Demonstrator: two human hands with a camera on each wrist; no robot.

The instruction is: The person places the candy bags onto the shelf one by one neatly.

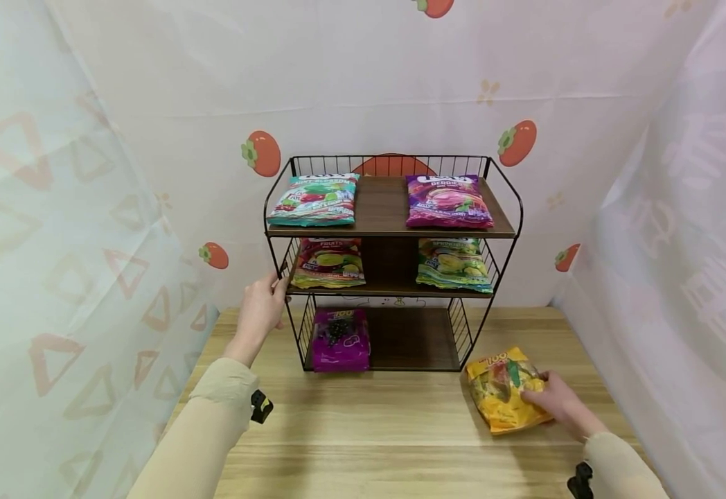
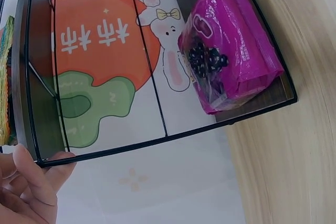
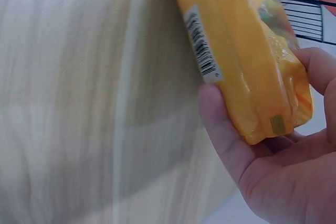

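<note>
My right hand [image 1: 559, 398] grips a yellow candy bag [image 1: 503, 391] by its right edge, in front of the rack's lower right corner. In the right wrist view the bag's barcoded side [image 3: 231, 51] is tilted above the wooden table, with thumb and fingers on opposite sides. At the left, my left hand [image 1: 263, 305] pinches the black wire frame of the three-tier rack [image 1: 394, 232] near the middle shelf. The left wrist view shows fingertips [image 2: 60, 166] around that wire. A purple candy bag [image 1: 341, 339] lies on the bottom shelf's left side.
On the top shelf lie a teal candy bag [image 1: 316, 201] and a purple-pink one [image 1: 449, 201]. The middle shelf bears a red-yellow bag [image 1: 328, 263] and a green-yellow bag [image 1: 453, 265]. Printed cloth walls [image 1: 363, 76] surround the wooden table [image 1: 350, 443].
</note>
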